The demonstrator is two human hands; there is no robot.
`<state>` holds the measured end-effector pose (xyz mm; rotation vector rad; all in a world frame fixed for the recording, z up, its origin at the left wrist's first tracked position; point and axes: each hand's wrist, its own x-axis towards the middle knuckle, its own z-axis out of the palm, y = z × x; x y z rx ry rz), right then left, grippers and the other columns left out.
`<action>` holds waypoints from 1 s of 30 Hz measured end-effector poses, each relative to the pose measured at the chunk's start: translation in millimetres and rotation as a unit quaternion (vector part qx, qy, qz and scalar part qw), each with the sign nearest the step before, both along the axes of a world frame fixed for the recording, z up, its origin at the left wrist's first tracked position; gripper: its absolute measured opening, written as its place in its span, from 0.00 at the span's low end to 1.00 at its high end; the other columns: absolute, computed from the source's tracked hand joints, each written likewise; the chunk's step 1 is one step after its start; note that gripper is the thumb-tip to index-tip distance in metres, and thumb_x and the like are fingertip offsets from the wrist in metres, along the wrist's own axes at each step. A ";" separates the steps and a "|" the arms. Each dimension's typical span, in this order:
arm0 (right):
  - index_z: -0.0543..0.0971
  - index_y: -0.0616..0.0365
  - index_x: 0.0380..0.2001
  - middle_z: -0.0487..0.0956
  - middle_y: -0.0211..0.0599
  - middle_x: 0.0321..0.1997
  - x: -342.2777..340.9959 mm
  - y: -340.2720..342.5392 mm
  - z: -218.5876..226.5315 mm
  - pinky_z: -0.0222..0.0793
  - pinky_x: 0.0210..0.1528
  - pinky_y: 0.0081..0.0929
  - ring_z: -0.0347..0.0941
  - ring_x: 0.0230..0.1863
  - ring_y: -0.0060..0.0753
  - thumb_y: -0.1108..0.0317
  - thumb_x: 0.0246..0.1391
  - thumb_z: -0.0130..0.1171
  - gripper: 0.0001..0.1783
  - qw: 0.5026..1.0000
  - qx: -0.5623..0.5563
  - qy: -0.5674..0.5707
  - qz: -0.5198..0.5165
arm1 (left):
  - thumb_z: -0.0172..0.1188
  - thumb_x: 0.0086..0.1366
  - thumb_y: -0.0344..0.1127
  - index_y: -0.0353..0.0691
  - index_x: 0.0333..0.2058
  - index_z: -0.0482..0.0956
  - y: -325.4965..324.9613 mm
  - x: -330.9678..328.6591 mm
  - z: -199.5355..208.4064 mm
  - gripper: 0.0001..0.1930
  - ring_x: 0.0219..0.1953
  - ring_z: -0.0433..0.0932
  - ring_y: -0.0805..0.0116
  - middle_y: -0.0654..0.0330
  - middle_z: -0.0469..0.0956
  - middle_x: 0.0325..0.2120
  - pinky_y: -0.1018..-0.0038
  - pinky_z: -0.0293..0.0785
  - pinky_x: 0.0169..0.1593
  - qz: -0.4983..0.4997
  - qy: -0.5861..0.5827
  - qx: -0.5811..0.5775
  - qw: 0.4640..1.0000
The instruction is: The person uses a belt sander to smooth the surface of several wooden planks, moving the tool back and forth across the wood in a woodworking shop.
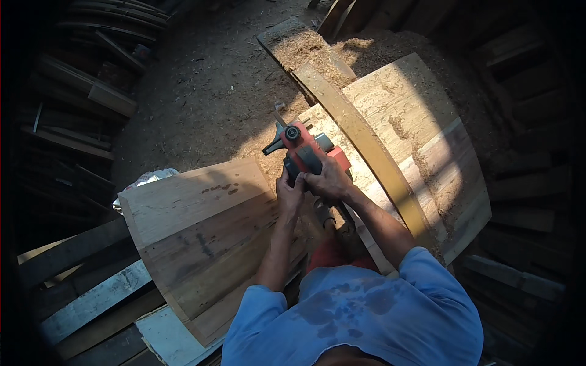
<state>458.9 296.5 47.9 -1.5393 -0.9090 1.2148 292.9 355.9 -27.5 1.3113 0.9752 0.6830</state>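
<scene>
A red and black electric hand planer (303,148) is held up in front of my body, over the gap between two wooden panels. My right hand (330,182) wraps round its body from the right. Against its near, lower side my left hand (289,190) is closed, thumb close to my right hand. A black nozzle-like part and a round dark knob show at the planer's far end; its underside is hidden. Just right of it, a long narrow board (360,137) lies across a broad light wood panel (403,91), and the planer appears apart from both.
On the left lies another panel of joined planks (207,235) with dark spots. Wood shavings (311,52) cover a board at the back. Stacked planks (85,91) stand along the left, more timber (525,122) on the right. A white plastic bag (146,179) sits behind the left panel.
</scene>
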 end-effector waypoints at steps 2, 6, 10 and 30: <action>0.59 0.59 0.80 0.86 0.50 0.43 11.4 43.7 8.2 0.84 0.34 0.33 0.86 0.34 0.37 0.71 0.58 0.67 0.48 0.999 0.014 0.036 0.004 | 0.66 0.78 0.40 0.34 0.64 0.78 43.8 13.4 7.0 0.23 0.44 0.85 0.73 0.59 0.87 0.46 0.72 0.85 0.49 0.002 -0.013 0.008 1.000; 0.66 0.63 0.70 0.85 0.47 0.36 13.0 90.2 17.7 0.81 0.26 0.31 0.82 0.26 0.33 0.76 0.55 0.61 0.38 0.998 0.022 0.051 -0.003 | 0.69 0.76 0.44 0.33 0.62 0.80 95.6 19.4 1.9 0.25 0.44 0.85 0.73 0.59 0.87 0.47 0.73 0.85 0.48 0.031 -0.007 -0.003 0.999; 0.75 0.65 0.61 0.82 0.38 0.31 9.1 70.6 19.8 0.77 0.25 0.29 0.79 0.24 0.28 0.71 0.55 0.67 0.30 0.998 0.013 0.061 -0.026 | 0.68 0.77 0.43 0.33 0.60 0.81 72.5 15.9 -1.7 0.22 0.42 0.84 0.74 0.60 0.87 0.45 0.71 0.84 0.45 0.023 0.009 0.010 1.000; 0.79 0.66 0.53 0.86 0.60 0.45 -38.5 -234.0 0.6 0.80 0.56 0.47 0.86 0.51 0.59 0.62 0.57 0.75 0.26 0.994 -0.097 -0.057 -0.016 | 0.71 0.73 0.42 0.36 0.72 0.72 -229.7 -61.8 4.8 0.34 0.44 0.75 0.62 0.53 0.74 0.42 0.68 0.74 0.44 -0.091 0.224 0.039 0.970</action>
